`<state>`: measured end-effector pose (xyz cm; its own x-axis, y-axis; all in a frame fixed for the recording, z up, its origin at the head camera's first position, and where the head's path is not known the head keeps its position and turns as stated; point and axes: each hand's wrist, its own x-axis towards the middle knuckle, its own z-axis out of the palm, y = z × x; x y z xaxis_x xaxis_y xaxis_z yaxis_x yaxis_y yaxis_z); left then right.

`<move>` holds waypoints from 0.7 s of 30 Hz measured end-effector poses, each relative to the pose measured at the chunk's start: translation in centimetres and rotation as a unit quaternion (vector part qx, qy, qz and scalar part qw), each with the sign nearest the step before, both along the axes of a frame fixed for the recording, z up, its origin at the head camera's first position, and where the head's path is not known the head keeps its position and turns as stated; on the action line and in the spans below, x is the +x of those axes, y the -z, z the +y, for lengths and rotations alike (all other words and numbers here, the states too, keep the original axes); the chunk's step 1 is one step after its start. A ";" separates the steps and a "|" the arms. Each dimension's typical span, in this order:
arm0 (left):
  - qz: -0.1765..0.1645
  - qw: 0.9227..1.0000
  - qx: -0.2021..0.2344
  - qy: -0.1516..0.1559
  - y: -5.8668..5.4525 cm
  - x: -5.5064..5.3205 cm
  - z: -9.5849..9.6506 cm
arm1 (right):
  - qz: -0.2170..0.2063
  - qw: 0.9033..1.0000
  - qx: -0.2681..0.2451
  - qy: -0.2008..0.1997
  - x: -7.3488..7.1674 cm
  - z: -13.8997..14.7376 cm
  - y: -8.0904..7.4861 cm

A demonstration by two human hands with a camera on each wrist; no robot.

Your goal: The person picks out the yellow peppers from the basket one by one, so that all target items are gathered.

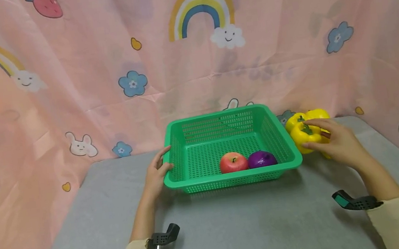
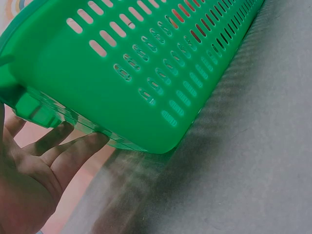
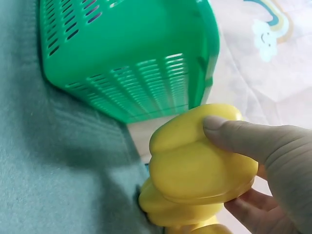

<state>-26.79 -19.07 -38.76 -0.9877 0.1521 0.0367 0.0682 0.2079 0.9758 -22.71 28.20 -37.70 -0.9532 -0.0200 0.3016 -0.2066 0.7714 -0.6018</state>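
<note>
A green plastic basket (image 1: pixel 199 180) with slotted walls stands on the table. Inside it, near the front wall, a red apple (image 1: pixel 233 162) lies beside a purple eggplant-coloured round item (image 1: pixel 262 159). My left hand (image 1: pixel 156 173) grips the basket's left rim; the left wrist view has its fingers (image 2: pixel 80 153) against the outer wall. Just off the basket's right side, my right hand (image 1: pixel 340 142) holds a yellow bell pepper (image 3: pixel 200 163) between thumb and fingers. More yellow peppers (image 3: pixel 178 207) sit behind and under it, partly hidden by the hand.
A grey cloth-covered table (image 1: pixel 234 228) spreads in front of the basket. Behind it hangs a pink curtain (image 1: pixel 269 49) printed with rainbows, flowers and rabbits. Each wrist wears a black band, the left band (image 1: pixel 162 237) and the right band (image 1: pixel 358 201).
</note>
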 end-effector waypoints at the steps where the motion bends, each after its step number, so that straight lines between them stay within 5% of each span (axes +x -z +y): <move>1: -0.003 1.000 0.000 0.002 -0.4 0.2 0.1 | 0.004 1.000 0.006 0.000 -0.1 0.0 0.1; 8: 0.005 1.000 -0.005 0.006 -0.1 0.0 0.0 | 0.029 0.999 0.041 0.001 -0.6 0.1 1.0; 15: 0.014 1.000 0.003 -0.003 2.0 -1.4 -0.5 | 0.021 0.998 0.056 -0.013 -0.8 0.0 1.5; 21: 0.021 1.000 0.010 -0.002 2.2 -1.6 -0.5 | 0.035 0.994 0.098 -0.045 -1.2 -0.1 2.3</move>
